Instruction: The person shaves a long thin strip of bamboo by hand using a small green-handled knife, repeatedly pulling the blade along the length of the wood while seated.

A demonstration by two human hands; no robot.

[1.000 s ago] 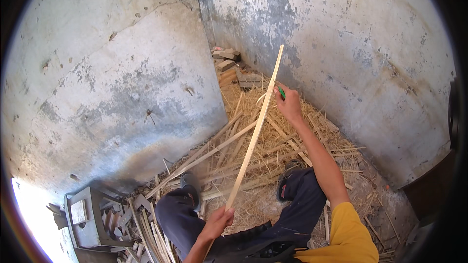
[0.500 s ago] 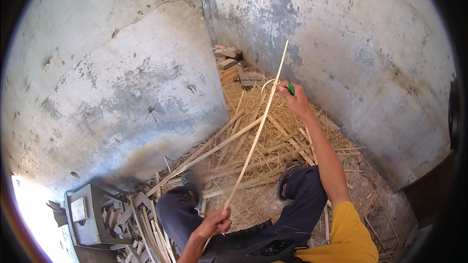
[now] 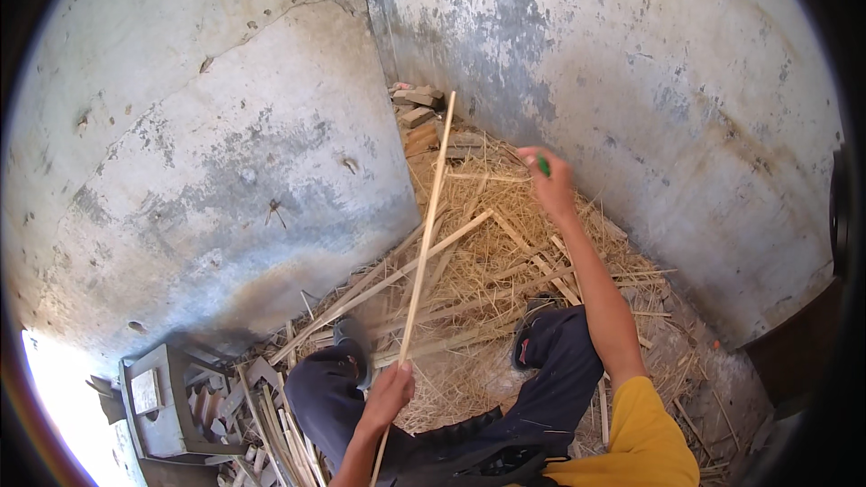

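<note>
My left hand [image 3: 391,392] is closed around the lower part of a long, thin, pale wooden strip [image 3: 422,280]. The strip slants upward away from me, its far end in front of the corner of the room. Farther out and to the right, my right hand [image 3: 548,179] grips a small green-handled tool [image 3: 543,165]; its working end is too blurred to make out. That hand is apart from the strip. A thin pale sliver [image 3: 487,178] shows between the strip and my right hand; whether it touches either is unclear.
Straw-like shavings [image 3: 487,243] and loose wooden strips cover the floor between my feet and the corner. Bricks [image 3: 418,108] lie in the corner between two peeling walls. An overturned grey stool [image 3: 162,406] stands at lower left beside more strips [image 3: 284,424].
The strip's far end has swung left, away from my right hand, which was touching it before. My left hand has shifted slightly up and left. The curled sliver near the right hand now looks straighter.
</note>
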